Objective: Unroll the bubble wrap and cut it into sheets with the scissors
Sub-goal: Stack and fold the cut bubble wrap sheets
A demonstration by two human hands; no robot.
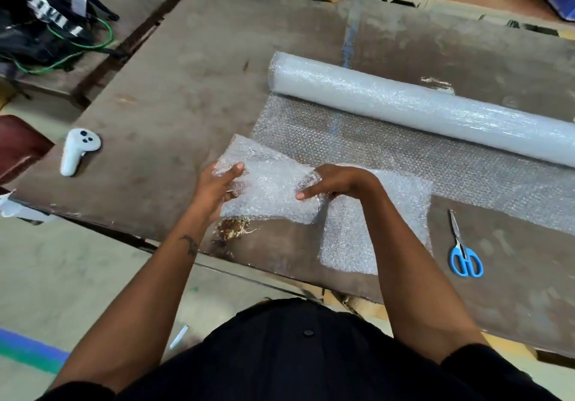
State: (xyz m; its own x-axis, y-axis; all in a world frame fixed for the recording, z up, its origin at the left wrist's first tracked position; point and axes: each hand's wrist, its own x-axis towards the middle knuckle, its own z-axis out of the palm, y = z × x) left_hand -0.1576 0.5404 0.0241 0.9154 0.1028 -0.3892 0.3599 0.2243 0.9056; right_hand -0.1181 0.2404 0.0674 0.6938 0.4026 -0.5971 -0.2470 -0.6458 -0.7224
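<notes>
Hands are both clamped on a cut sheet [270,189] of bubble wrap, held just above the surface [174,89]. Left hand [217,187] pinches the sheet's left edge, thumb on top, fingers underneath. Right hand [329,182] grips the sheet's right edge, fingers curled into the crumpled wrap, one finger extended. A second sheet [367,232] lies flat just right of the held sheet, partly under it. Blue-handled scissors [463,251] lie closed further right of the held sheet, apart from both hands. White controller [77,154] is seen well left of it. Beyond the held sheet the unrolled length [404,164] runs back to the roll [420,108].
</notes>
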